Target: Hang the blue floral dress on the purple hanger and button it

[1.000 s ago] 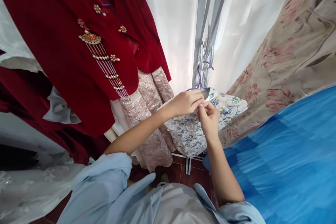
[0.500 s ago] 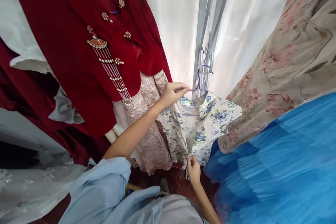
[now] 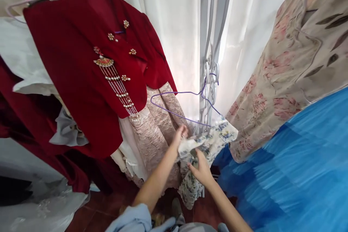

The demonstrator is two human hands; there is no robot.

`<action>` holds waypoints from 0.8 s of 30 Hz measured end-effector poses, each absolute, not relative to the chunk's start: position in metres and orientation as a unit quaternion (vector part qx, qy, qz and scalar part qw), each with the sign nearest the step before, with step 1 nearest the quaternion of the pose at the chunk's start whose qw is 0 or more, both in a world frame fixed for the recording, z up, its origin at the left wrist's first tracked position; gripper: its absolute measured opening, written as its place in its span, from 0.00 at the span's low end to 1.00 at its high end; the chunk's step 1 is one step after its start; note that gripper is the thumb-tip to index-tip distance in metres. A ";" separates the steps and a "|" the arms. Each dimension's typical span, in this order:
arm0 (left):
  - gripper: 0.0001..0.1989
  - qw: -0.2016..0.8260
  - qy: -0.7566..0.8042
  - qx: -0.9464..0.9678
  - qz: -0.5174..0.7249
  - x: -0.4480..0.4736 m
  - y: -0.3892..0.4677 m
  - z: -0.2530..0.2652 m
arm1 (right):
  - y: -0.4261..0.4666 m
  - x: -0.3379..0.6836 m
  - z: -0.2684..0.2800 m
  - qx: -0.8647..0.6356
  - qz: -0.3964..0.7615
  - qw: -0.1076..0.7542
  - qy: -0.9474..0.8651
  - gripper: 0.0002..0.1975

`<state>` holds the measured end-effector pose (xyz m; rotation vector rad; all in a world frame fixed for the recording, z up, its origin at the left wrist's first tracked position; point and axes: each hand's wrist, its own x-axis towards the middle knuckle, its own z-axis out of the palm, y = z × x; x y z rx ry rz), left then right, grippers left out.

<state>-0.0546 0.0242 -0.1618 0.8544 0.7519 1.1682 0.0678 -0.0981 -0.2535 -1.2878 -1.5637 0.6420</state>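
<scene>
A short-sleeved white blouse (image 3: pixel 219 134) with blue flowers hangs by one shoulder from a thin purple wire hanger (image 3: pixel 178 92). The other side of the hanger is bare, and the blouse droops in folds below it. My left hand (image 3: pixel 181 137) is closed at the loose shoulder of the blouse, fingers curled and somewhat blurred. Just below and to the right, my right hand (image 3: pixel 202 168) lies against the blouse front with thumb and fingers apart, the fingertips partly hidden by cloth.
The purple hanger hooks onto a grey metal stand (image 3: pixel 209 43) before a white curtain (image 3: pixel 174 43). A dark red jacket (image 3: pixel 78 65) with beaded brooches hangs left, over a pink brocade garment (image 3: pixel 154 134). Right are a beige floral dress (image 3: pixel 288 69) and blue tulle (image 3: pixel 288 166).
One shoulder of the blouse has come off the hanger and dropped. My left hand has let go of the hanger and moved down to the cloth. My right hand has loosened its pinch.
</scene>
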 end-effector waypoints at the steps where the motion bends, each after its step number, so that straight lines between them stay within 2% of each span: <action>1: 0.24 0.674 0.336 0.399 0.524 -0.035 0.008 -0.176 | -0.095 0.069 -0.249 -0.523 0.294 0.468 -0.648 0.17; 3: 0.25 0.613 0.334 0.518 0.493 -0.008 -0.020 -0.193 | -0.097 0.078 -0.244 -0.517 0.382 0.407 -0.649 0.07; 4: 0.25 0.585 0.326 0.586 0.456 -0.001 -0.031 -0.198 | -0.101 0.086 -0.242 -0.512 0.424 0.372 -0.648 0.06; 7: 0.29 0.559 0.253 0.735 0.290 -0.005 -0.057 -0.206 | -0.128 0.123 -0.234 -0.475 0.499 0.282 -0.668 0.10; 10: 0.36 0.589 0.208 0.762 0.169 -0.025 -0.080 -0.221 | -0.156 0.169 -0.210 -0.413 0.532 0.224 -0.704 0.09; 13: 0.37 0.675 0.203 0.702 0.102 -0.040 -0.108 -0.241 | -0.166 0.210 -0.170 -0.419 0.513 0.266 -0.700 0.12; 17: 0.34 0.764 0.201 0.590 0.170 -0.040 -0.145 -0.245 | -0.158 0.234 -0.116 -0.434 0.458 0.331 -0.702 0.18; 21: 0.43 0.748 0.182 0.631 0.095 -0.038 -0.168 -0.220 | -0.139 0.245 -0.080 -0.416 0.416 0.340 -0.734 0.17; 23: 0.40 0.701 0.185 0.686 0.061 -0.048 -0.169 -0.204 | -0.126 0.258 -0.070 -0.424 0.389 0.381 -0.723 0.18; 24: 0.35 0.660 0.206 0.720 0.063 -0.056 -0.167 -0.195 | -0.118 0.266 -0.067 -0.433 0.377 0.405 -0.712 0.18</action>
